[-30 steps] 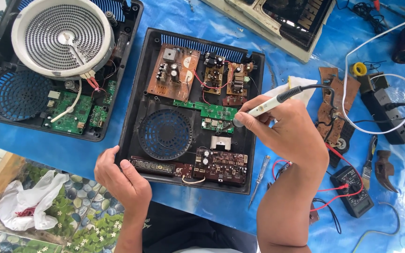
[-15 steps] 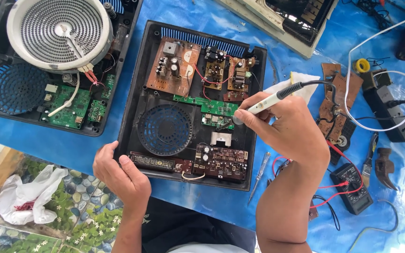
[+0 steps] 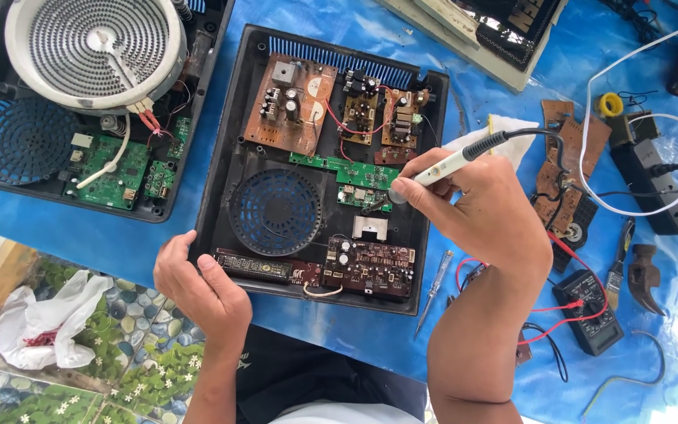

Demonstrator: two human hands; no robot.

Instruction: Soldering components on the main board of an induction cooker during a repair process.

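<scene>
On the blue-covered table: an opened black appliance case point(image 3: 221, 157) lies flat with its boards bare; no cover is on it.
Right hand: the right hand point(image 3: 488, 212) is clamped on a white soldering iron point(image 3: 453, 161) in a pen grip, its tip down at the small green circuit board point(image 3: 359, 184) in the middle of the case.
Left hand: the left hand point(image 3: 198, 286) rests on the near left edge of the case, fingers curled over the rim, holding nothing else.
Work done: judging by the layout, the case is already opened and its brown boards point(image 3: 292, 102), fan grille point(image 3: 276, 212) and front board point(image 3: 370, 267) are all exposed and seated.
Work in hand: soldering at the green board looks under way; whether the joint is finished cannot be told.
Work left: the case is not yet closed.
Nearby: a second opened unit with a round heating coil point(image 3: 92, 47) sits to the left; a multimeter point(image 3: 590, 310) with red leads, a screwdriver point(image 3: 433, 290) and a power strip point(image 3: 657, 184) lie to the right.
</scene>
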